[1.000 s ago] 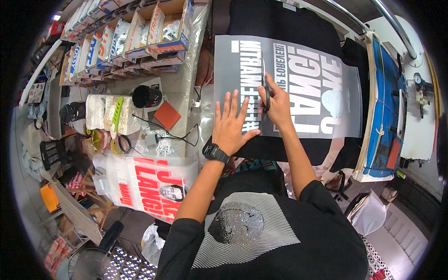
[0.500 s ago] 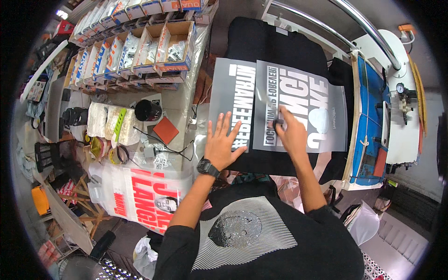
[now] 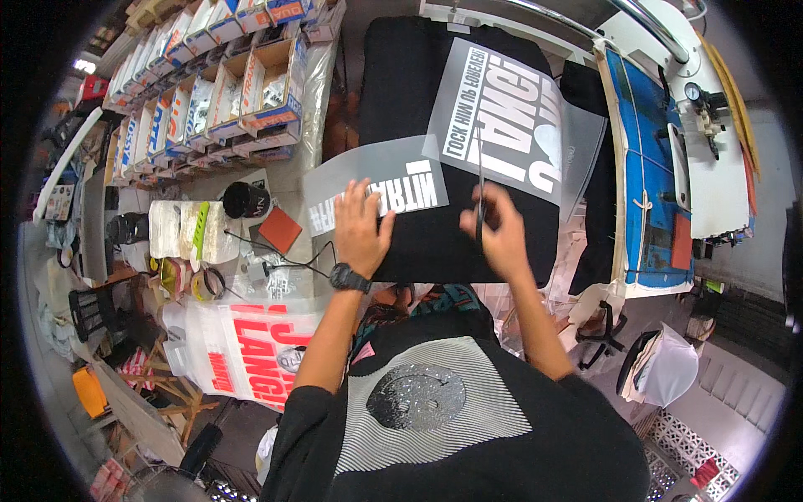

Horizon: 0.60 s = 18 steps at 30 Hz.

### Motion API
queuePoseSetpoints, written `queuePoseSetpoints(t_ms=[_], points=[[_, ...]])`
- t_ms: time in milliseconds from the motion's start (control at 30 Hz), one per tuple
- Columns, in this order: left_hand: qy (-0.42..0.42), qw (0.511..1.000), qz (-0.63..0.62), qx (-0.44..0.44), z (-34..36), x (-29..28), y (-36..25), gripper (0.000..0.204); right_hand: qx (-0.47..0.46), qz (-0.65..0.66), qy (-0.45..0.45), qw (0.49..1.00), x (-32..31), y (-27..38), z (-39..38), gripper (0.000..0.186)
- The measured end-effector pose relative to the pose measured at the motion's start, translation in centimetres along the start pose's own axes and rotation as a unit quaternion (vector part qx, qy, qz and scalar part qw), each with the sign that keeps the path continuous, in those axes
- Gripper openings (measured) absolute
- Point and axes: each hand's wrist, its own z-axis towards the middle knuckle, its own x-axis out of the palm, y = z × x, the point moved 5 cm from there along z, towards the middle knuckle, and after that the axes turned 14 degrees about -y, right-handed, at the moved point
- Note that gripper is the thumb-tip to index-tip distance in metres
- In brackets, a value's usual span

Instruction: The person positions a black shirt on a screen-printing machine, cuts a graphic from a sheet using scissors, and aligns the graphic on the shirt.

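My left hand point(image 3: 361, 227) lies flat, fingers stretched, on a clear film sheet point(image 3: 431, 159) with white mirrored lettering. My right hand point(image 3: 499, 230) is closed round the dark handle of scissors point(image 3: 480, 171). Their slim blades point away from me, over the lower left part of a second film sheet point(image 3: 510, 92) with large white letters. That second sheet is turned at a slant and overlaps the first one at its corner. Another clear film edge shows under it on the right. Beneath the films is a black garment point(image 3: 397, 84), spread on the work surface.
Left stand cardboard bins point(image 3: 276, 88) with small parts, a black cup point(image 3: 245, 201), an orange-red square point(image 3: 280, 231) and black cables. Red-lettered film point(image 3: 251, 351) lies nearer me. Right are a blue framed screen point(image 3: 640, 167) and a white machine with a gauge point(image 3: 693, 92).
The lettered sheets have shifted and turned: the left one came nearer me and left, the right one tilted. My right hand has moved left and nearer; the scissors now show more clearly.
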Motion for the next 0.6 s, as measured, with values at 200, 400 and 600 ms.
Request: queuePoseSetpoints(t_ms=[200, 400, 600], points=[[0.029, 0.999, 0.015, 0.031, 0.0, 1.6, -2.6, 0.051, 0.331, 0.189, 0.175, 0.908, 0.3, -7.0, -16.5, 0.042], [0.030, 0.999, -0.001, 0.012, -2.7, 0.6, -3.8, 0.053, 0.280, 0.174, 0.164, 0.930, 2.3, -7.1, -16.8, 0.044], [0.039, 0.996, 0.072, -0.029, -4.1, 1.9, -4.4, 0.054, 0.237, 0.099, 0.134, 0.957, 3.0, -6.3, -17.2, 0.041]])
